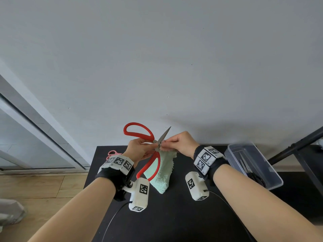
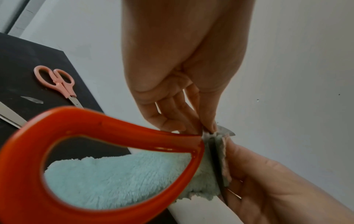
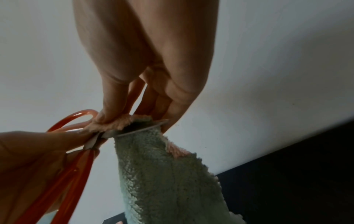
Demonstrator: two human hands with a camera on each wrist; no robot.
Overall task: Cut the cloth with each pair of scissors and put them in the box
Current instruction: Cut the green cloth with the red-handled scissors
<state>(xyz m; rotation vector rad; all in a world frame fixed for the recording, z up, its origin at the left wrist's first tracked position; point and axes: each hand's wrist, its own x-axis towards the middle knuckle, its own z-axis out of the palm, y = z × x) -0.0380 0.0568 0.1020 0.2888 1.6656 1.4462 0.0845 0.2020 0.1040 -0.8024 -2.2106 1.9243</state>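
Large red-handled scissors (image 1: 139,132) are held up above the black table (image 1: 174,215). My left hand (image 1: 148,147) grips them near the pivot, outside the loops, and the handles stand wide apart. One blade (image 1: 165,135) points up and right. A blade (image 3: 141,128) lies across the top edge of the mint-green cloth (image 1: 163,172). My right hand (image 1: 168,142) pinches that top edge beside the blade, and the cloth (image 3: 162,174) hangs down to the table. The clear plastic box (image 1: 272,179) stands at the right with dark scissors (image 1: 251,173) inside.
Small pink scissors (image 2: 57,81) lie on the table's far left; they are partly hidden behind my left wrist in the head view. A long bare metal blade (image 2: 11,116) lies near them. A black stand (image 1: 297,145) leans at the right, and a grey wall runs behind the table.
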